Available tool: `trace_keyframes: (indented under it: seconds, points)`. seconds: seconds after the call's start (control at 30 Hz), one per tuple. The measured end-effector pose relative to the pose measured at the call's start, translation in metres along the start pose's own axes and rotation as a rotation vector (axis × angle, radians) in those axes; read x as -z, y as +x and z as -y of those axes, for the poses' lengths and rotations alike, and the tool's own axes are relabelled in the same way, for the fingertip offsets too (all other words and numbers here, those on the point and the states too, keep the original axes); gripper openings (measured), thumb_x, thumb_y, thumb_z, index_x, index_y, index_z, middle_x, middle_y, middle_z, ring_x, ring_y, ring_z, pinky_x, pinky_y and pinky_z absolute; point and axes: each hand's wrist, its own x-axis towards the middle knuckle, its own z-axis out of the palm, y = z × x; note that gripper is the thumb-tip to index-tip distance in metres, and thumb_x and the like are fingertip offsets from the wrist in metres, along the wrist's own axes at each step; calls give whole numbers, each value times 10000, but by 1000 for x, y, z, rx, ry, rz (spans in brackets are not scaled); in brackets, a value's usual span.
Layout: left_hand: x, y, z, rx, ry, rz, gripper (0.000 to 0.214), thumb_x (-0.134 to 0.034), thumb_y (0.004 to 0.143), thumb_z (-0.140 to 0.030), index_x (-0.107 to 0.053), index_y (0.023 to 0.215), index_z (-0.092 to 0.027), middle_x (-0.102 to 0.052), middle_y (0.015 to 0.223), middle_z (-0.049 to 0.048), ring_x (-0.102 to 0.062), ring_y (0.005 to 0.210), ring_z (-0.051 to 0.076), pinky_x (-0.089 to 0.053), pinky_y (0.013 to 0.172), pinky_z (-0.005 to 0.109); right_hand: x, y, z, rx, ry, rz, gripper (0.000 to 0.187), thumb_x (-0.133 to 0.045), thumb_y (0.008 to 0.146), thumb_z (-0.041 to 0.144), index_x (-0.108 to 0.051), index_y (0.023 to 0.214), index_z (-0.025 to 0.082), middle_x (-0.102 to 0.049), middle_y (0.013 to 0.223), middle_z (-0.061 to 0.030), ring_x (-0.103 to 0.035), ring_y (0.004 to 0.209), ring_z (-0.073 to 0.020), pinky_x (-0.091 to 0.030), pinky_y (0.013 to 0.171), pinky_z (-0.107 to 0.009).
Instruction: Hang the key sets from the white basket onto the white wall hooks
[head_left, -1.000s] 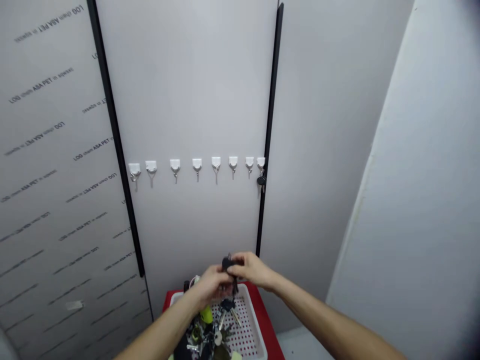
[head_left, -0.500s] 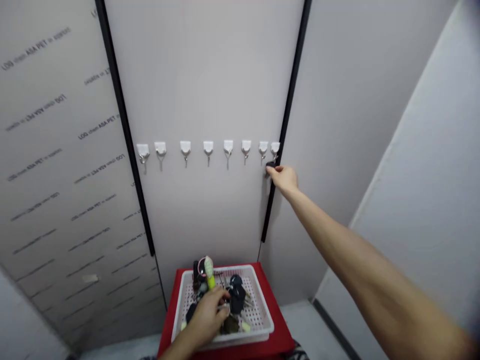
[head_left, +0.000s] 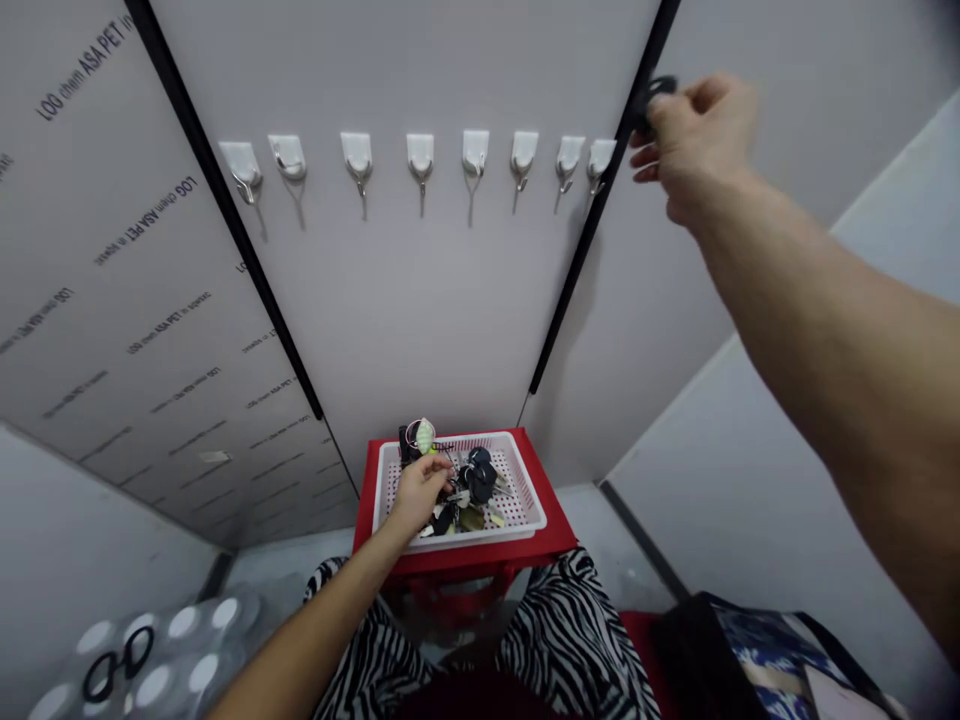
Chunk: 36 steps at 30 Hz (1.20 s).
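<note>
My right hand (head_left: 694, 140) is raised at the upper right, just right of the last white hook (head_left: 600, 158), with its fingers pinched on a black key fob (head_left: 649, 100). My left hand (head_left: 417, 492) rests low in the white basket (head_left: 525, 500), fingers curled on the pile of keys (head_left: 469, 485). The basket sits on a red stool (head_left: 555, 545). A row of several white wall hooks (head_left: 420, 155) runs across the grey panel, and all of them hang bare.
Black vertical strips (head_left: 592, 230) divide the grey wall panels. My zebra-patterned legs (head_left: 577, 630) are below the stool. A dark bag (head_left: 757, 650) lies at the lower right, and a grey dotted object with scissors (head_left: 120, 665) at the lower left.
My right hand has lifted the black key fob off the rightmost hook and drawn it up and to the right. The view has tilted down. My left hand stays in the basket.
</note>
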Motion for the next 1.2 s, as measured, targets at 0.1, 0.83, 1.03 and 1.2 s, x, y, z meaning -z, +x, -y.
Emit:
trace_keyframes:
  seconds: [0.1,0.83,1.03,1.2]
  points:
    - [3,2,1,-40,-47,-84,77,-439,576,-157,-469,644,-138,-480,551,-41,-427,446,40,-326,471,164,-15,-66,-20,-73,-64,260,68,-438,656,200,-435,637,134,-481,531,21,-427,415,-42,-363,456,-216]
    - [-14,32,-131,44,-74,351,581,-54,609,-648,-277,384,-161,-234,290,-47,-187,267,21,-129,338,178,-92,-191,-49,-739,834,857,558,-59,617,651,-220,380,172,-213,292,65,-172,264,-35,-193,314,-183]
    - [-13,30,-129,60,-70,405,588,-48,617,-639,-278,366,-159,-237,283,-40,-176,263,21,-123,337,180,-90,-194,-47,-774,855,852,555,-63,625,645,-207,376,170,-188,289,68,-141,257,-32,-149,298,-174]
    - [-9,31,-131,57,-60,383,574,-71,642,-615,-288,374,-157,-239,295,-44,-185,272,20,-144,346,178,-95,-195,-43,-771,821,835,537,-85,630,639,-198,384,174,-178,294,72,-137,260,-31,-153,297,-175]
